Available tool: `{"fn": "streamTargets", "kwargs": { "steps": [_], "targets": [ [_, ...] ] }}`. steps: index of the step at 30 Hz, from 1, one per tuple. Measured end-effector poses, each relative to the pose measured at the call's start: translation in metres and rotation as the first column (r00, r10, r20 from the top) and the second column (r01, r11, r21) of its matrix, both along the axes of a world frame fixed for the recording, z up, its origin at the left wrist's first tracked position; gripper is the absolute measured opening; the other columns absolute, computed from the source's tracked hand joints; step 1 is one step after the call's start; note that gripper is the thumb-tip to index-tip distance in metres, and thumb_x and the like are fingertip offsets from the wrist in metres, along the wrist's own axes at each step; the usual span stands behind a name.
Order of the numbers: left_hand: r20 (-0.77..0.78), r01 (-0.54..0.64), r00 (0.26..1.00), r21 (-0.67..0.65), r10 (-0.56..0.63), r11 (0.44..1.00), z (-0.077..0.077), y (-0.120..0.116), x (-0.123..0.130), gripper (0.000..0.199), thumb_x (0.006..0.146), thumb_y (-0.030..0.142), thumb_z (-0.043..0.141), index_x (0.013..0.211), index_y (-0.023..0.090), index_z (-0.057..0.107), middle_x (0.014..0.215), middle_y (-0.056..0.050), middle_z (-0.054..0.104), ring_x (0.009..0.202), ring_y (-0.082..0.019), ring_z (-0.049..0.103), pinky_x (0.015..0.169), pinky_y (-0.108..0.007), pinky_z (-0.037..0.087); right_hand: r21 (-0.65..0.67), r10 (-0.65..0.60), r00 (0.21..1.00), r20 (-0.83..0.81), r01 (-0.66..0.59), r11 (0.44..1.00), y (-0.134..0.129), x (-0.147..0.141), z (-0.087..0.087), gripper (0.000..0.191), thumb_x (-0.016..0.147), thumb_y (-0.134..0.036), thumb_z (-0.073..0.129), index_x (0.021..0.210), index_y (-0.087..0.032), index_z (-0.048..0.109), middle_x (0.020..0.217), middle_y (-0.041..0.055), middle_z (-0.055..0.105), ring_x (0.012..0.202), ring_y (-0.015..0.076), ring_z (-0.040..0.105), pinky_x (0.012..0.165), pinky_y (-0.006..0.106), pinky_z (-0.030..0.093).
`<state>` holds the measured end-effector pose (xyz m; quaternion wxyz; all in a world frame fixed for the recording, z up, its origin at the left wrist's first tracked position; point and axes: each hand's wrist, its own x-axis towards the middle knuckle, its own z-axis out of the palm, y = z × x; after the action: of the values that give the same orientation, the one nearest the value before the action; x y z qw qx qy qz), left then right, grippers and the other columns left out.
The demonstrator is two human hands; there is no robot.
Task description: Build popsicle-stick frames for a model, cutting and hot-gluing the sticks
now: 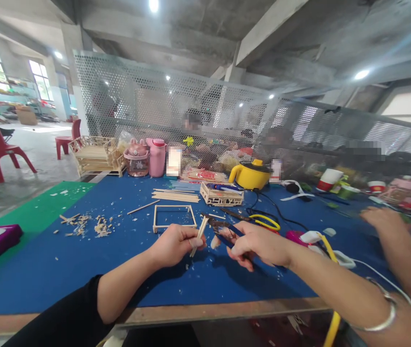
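My left hand (178,245) pinches a few short pale wooden sticks (199,235), held upright just above the blue tabletop. My right hand (252,243) is wrapped around cutting pliers (227,232) with dark blue handles. The jaws of the pliers are at the upper ends of the sticks; whether they touch the wood I cannot tell. Just beyond my left hand stands a thin rectangular stick frame (174,208). Behind it lies a bundle of long sticks (175,195), and to its right sits a small openwork wooden tray (222,195) with a blue-handled tool inside.
Wood scraps (89,224) litter the left of the blue table (118,270). A yellow pot (252,174), pink bottle (157,158) and wooden model (95,155) line the perforated screen (147,101). Cables and a power strip (317,241) lie right, near another person's arm (390,231).
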<state>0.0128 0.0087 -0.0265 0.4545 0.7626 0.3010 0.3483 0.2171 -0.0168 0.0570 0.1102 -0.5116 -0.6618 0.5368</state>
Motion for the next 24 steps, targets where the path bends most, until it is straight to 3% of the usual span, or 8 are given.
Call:
{"fn": "streamTargets", "kwargs": {
  "steps": [2, 4, 8, 13, 16, 18, 21, 24],
  "targets": [
    [0.000, 0.009, 1.000, 0.005, -0.009, 1.000, -0.001, 0.000, 0.000, 0.030, 0.084, 0.036, 0.050, 0.073, 0.014, 0.066, 0.067, 0.000, 0.059, 0.060, -0.011, 0.049, 0.060, -0.021, 0.040, -0.103, -0.034, 0.978, -0.207, 0.013, 0.995, 0.003, 0.001, -0.013, 0.039, 0.057, -0.020, 0.050, 0.095, -0.017, 0.057, 0.054, -0.0060, 0.045, 0.039, 0.0076, 0.038, 0.042, 0.022, 0.037],
    [0.002, 0.003, 1.000, 0.002, -0.003, 1.000, -0.002, 0.001, 0.000, 0.029, 0.084, 0.037, 0.050, 0.072, 0.014, 0.066, 0.068, 0.000, 0.060, 0.062, -0.012, 0.050, 0.061, -0.021, 0.040, 0.006, -0.059, 0.976, -0.211, 0.061, 0.998, 0.008, 0.008, -0.021, 0.040, 0.060, -0.022, 0.050, 0.099, -0.017, 0.057, 0.057, -0.0048, 0.047, 0.041, 0.0087, 0.040, 0.045, 0.024, 0.039],
    [0.073, -0.005, 0.997, -0.151, 0.016, 0.988, -0.004, 0.003, 0.000, 0.024, 0.080, 0.036, 0.055, 0.078, 0.014, 0.065, 0.074, -0.003, 0.063, 0.066, -0.013, 0.054, 0.062, -0.023, 0.043, 0.491, -0.173, 0.931, 0.323, -0.009, 0.871, 0.016, 0.030, -0.035, 0.034, 0.073, -0.033, 0.055, 0.101, -0.017, 0.063, 0.090, 0.0079, 0.066, 0.081, 0.0230, 0.062, 0.076, 0.037, 0.047],
    [0.171, 0.000, 0.984, -0.320, 0.057, 0.947, -0.009, 0.007, 0.000, 0.027, 0.076, 0.039, 0.061, 0.081, 0.013, 0.064, 0.074, -0.004, 0.064, 0.070, -0.015, 0.058, 0.065, -0.026, 0.046, 0.628, -0.280, 0.709, 0.647, -0.287, 0.724, 0.017, 0.044, -0.058, 0.081, 0.072, -0.067, 0.052, 0.132, -0.013, 0.047, 0.135, 0.0217, 0.047, 0.126, 0.0404, 0.040, 0.099, 0.053, 0.033],
    [0.152, -0.007, 0.987, -0.273, 0.050, 0.962, -0.012, 0.009, -0.001, 0.026, 0.079, 0.038, 0.059, 0.082, 0.013, 0.065, 0.074, -0.004, 0.064, 0.067, -0.014, 0.056, 0.065, -0.026, 0.045, 0.657, -0.256, 0.742, 0.619, -0.311, 0.687, 0.027, 0.056, -0.058, 0.058, 0.084, -0.052, 0.045, 0.131, -0.019, 0.048, 0.132, 0.0135, 0.053, 0.121, 0.0292, 0.050, 0.097, 0.041, 0.040],
    [0.134, 0.001, 0.991, -0.234, 0.031, 0.972, -0.013, 0.009, -0.002, 0.025, 0.080, 0.037, 0.057, 0.081, 0.013, 0.065, 0.073, -0.003, 0.064, 0.066, -0.013, 0.055, 0.064, -0.025, 0.045, 0.696, -0.383, 0.688, 0.617, -0.250, 0.673, 0.040, 0.072, -0.053, 0.037, 0.090, -0.031, 0.038, 0.119, -0.021, 0.057, 0.115, 0.0088, 0.066, 0.103, 0.0226, 0.062, 0.086, 0.033, 0.047],
    [0.121, 0.004, 0.992, -0.214, 0.023, 0.977, -0.013, 0.010, -0.002, 0.024, 0.080, 0.035, 0.056, 0.079, 0.013, 0.065, 0.073, -0.003, 0.063, 0.065, -0.013, 0.055, 0.063, -0.024, 0.045, 0.704, -0.491, 0.576, 0.654, -0.224, 0.674, 0.060, 0.099, -0.050, 0.039, 0.077, -0.011, 0.046, 0.112, -0.012, 0.060, 0.107, 0.0168, 0.067, 0.096, 0.0284, 0.064, 0.079, 0.039, 0.048],
    [0.125, -0.009, 0.991, -0.229, 0.038, 0.973, -0.013, 0.011, -0.002, 0.025, 0.078, 0.038, 0.058, 0.079, 0.014, 0.065, 0.073, -0.003, 0.064, 0.065, -0.014, 0.056, 0.062, -0.025, 0.046, 0.674, -0.477, 0.535, 0.697, -0.263, 0.690, 0.074, 0.115, -0.053, 0.048, 0.066, -0.004, 0.052, 0.113, -0.014, 0.060, 0.108, 0.0145, 0.068, 0.093, 0.0248, 0.066, 0.074, 0.030, 0.048]
  ]
}}
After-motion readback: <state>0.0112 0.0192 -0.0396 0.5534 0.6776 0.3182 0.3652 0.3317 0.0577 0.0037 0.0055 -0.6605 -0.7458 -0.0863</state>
